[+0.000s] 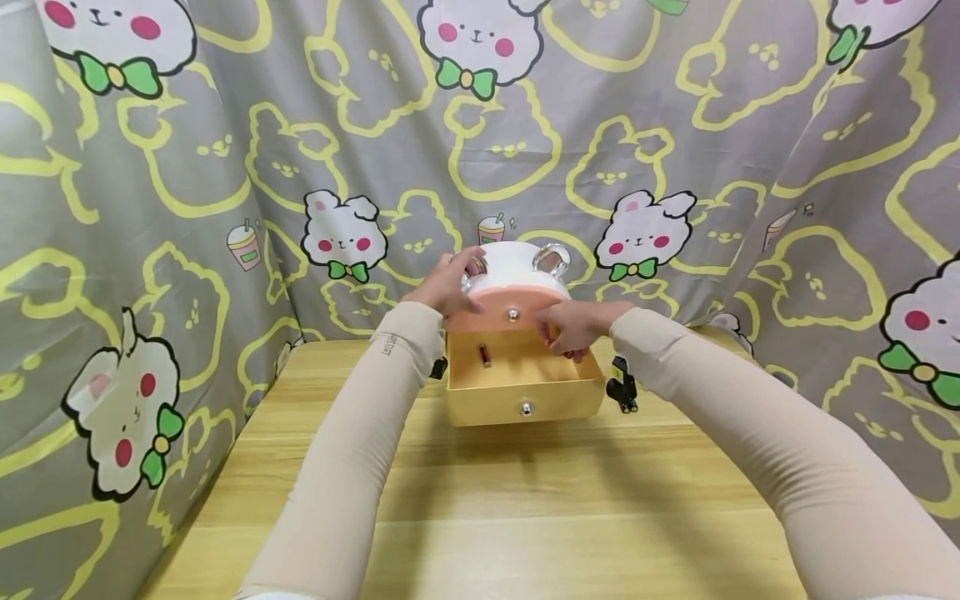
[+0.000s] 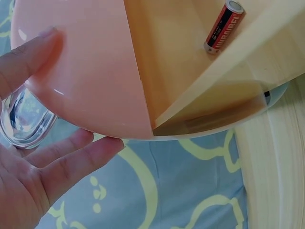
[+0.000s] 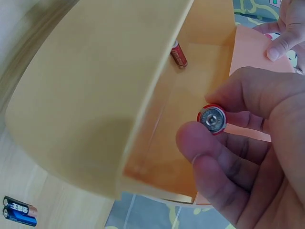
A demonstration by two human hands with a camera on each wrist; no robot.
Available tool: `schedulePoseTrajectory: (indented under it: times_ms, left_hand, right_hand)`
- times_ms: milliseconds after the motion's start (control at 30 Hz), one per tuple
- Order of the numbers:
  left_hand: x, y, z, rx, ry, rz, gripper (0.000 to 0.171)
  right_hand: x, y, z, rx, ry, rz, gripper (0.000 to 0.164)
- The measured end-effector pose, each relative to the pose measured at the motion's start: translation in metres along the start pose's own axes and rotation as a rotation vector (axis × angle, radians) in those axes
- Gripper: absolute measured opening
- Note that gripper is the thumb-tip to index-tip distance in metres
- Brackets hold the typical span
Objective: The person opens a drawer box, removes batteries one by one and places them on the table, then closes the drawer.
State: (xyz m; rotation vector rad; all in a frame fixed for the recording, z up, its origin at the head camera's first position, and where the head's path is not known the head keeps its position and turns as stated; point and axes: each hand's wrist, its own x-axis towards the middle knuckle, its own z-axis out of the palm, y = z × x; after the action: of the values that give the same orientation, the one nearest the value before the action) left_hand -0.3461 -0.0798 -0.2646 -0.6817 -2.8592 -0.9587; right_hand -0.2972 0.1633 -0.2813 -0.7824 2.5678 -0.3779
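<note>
Battery (image 3: 212, 119) with a red rim — seen end-on from the right wrist — sits pinched between the thumb and fingers of the right hand (image 1: 570, 327). That hand is at the right rear of the pulled-out yellow drawer (image 1: 480, 407), just in front of the pink drawer (image 1: 487, 304); whether the battery touches the drawer floor, I cannot tell. A second battery (image 2: 223, 27), red and black, lies loose inside the yellow drawer, toward the left side and apart from the right hand.

The left hand (image 1: 447, 283) grasps nothing tightly: its fingers are spread and nearly straight, the thumb on the pink front and the fingertips at its curved edge, near the left one of two shiny ear-shaped loops. The right loop (image 1: 552, 261) stands beside the white top (image 1: 512, 260) of the cabinet. Each drawer has one silver knob, and the pink one is pushed in above the yellow.

On the wooden table (image 1: 480, 517), a blue battery and a dark one (image 3: 20, 212) lie side by side, near the yellow drawer. Dark things (image 1: 621, 386) sit just right of it — too small to make out fully. Beige sleeves (image 1: 341, 467) cover both arms, and a grey curtain (image 1: 510, 150) with yellow outlines and white rabbits hangs behind.
</note>
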Motion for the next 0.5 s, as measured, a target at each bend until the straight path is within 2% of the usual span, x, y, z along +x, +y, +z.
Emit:
schedulePoseTrajectory:
  times_ms: [500]
  left_hand:
    - [0.0, 0.0024, -0.0005, -0.003, 0.001, -0.021, 0.095]
  right_hand:
    - [-0.0083, 0.0065, -0.0042, 0.006, 0.047, -0.005, 0.014]
